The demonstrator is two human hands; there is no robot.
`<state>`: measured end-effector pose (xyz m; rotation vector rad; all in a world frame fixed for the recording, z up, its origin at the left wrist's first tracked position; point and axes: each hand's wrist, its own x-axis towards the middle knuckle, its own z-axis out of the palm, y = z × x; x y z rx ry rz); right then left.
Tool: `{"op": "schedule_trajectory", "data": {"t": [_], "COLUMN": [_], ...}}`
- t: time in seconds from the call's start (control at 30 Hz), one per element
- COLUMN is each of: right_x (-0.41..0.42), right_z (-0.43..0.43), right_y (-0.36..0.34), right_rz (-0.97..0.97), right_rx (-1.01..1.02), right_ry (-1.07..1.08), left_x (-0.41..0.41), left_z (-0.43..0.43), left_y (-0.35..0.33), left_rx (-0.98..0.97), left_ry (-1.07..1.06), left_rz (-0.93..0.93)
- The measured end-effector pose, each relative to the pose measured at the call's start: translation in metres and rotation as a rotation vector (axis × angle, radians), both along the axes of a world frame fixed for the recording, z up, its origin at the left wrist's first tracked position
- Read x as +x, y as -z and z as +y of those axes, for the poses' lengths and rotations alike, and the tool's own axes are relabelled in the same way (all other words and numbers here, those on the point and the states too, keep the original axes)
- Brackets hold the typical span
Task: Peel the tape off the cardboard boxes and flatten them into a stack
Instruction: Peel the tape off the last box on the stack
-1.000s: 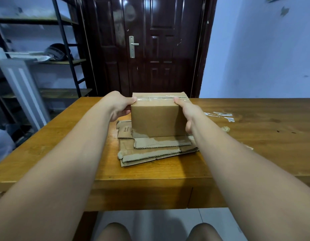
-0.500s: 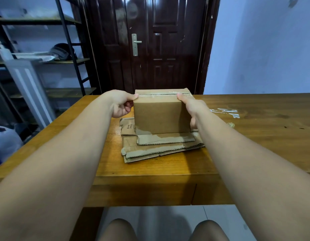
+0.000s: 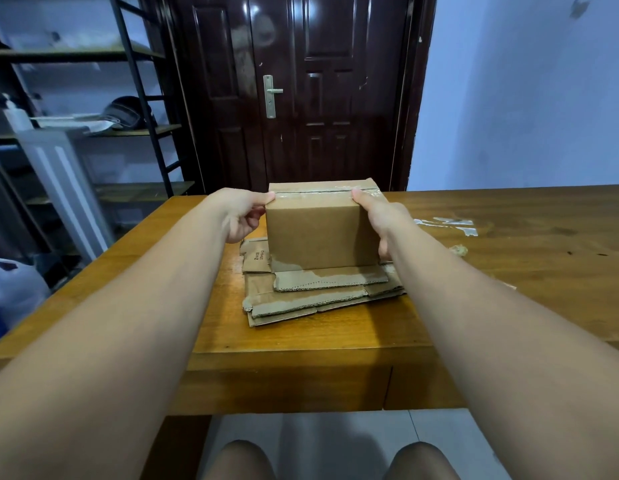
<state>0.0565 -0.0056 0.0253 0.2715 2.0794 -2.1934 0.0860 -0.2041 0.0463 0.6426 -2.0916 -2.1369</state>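
Left hand clasps the box's left end, thumb on the top edge. Right hand grips the right end, thumb up by the clear tape along the top seam. The sealed cardboard box sits upright on the flattened stack, mid wooden table. Peeled tape scraps lie to the right.

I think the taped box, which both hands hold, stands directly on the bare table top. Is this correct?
Not quite. The head view shows the taped box standing on the stack of flattened cardboard, not on the bare table. The left hand and the right hand do hold it at its sides.
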Motion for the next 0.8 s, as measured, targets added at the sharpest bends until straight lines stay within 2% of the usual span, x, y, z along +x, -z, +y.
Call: {"op": "schedule_trajectory", "data": {"t": [0.13, 0.47, 0.7, 0.8], "right_x": [0.0001, 0.0023, 0.0021, 0.0017], "right_z": [0.0000, -0.0002, 0.0004, 0.0002], "right_y": [0.0002, 0.0014, 0.0018, 0.0019], "right_rz": [-0.002, 0.011, 0.004, 0.011], "right_rx": [0.001, 0.019, 0.022, 0.028], "right_ry": [0.009, 0.037, 0.026, 0.036], "left_x": [-0.0011, 0.0008, -0.0035, -0.0078], "left_z": [0.0021, 0.0027, 0.0019, 0.0065], "left_y": [0.0079, 0.0102, 0.0066, 0.0050], "left_rx": [0.112, 0.137, 0.272, 0.186], "left_ry": [-0.041, -0.022, -0.027, -0.064], "left_rz": [0.067, 0.066, 0.099, 0.118]}}
